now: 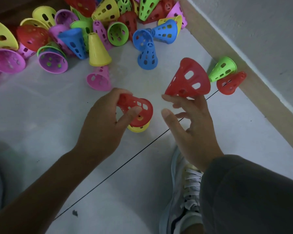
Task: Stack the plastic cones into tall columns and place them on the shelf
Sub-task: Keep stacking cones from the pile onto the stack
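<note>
Left hand, palm down, thumb and fingers curled round a red perforated cone over a yellow cone mid-floor. Right hand, fingers spread, fingertips at the rim of a tilted red cone. Loose cone pile along the floor's far edge.
</note>
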`<act>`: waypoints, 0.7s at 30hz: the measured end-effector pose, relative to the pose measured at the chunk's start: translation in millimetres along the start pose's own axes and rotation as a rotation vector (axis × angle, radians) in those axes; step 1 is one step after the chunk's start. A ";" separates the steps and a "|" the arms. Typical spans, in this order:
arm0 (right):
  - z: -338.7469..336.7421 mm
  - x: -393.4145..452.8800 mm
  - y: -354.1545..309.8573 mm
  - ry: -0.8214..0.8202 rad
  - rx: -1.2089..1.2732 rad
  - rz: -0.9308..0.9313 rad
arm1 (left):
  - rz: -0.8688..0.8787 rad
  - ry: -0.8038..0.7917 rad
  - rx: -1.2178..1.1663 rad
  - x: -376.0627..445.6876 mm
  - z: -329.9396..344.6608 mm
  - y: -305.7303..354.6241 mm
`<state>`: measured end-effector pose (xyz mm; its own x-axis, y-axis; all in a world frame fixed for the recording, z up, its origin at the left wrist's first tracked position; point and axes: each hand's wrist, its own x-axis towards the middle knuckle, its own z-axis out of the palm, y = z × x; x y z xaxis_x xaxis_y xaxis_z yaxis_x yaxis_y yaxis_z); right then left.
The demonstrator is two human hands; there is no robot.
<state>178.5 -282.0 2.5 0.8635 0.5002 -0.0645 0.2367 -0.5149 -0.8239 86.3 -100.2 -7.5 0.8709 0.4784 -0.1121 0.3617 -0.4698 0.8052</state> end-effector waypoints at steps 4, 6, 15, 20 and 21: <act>-0.8 -9.8 5.9 -0.075 -0.086 0.028 | 0.025 -0.115 0.123 2.2 4.1 1.7; 0.7 -14.0 7.3 -0.101 -0.116 0.039 | 0.009 -0.104 0.088 0.0 4.7 3.7; 9.1 -19.4 -1.3 -0.245 -0.248 -0.127 | 0.035 -0.135 -0.287 -6.9 6.8 32.3; 10.4 -18.8 -4.5 -0.303 -0.290 -0.165 | 0.035 -0.168 -0.405 -5.3 7.8 34.7; 10.7 -18.8 -4.9 -0.322 -0.291 -0.171 | 0.026 -0.163 -0.409 -4.2 7.6 34.4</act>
<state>156.4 -281.4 1.8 0.6296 0.7622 -0.1506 0.5186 -0.5567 -0.6489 97.6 -124.0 16.2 0.9310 0.3316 -0.1524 0.2059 -0.1324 0.9696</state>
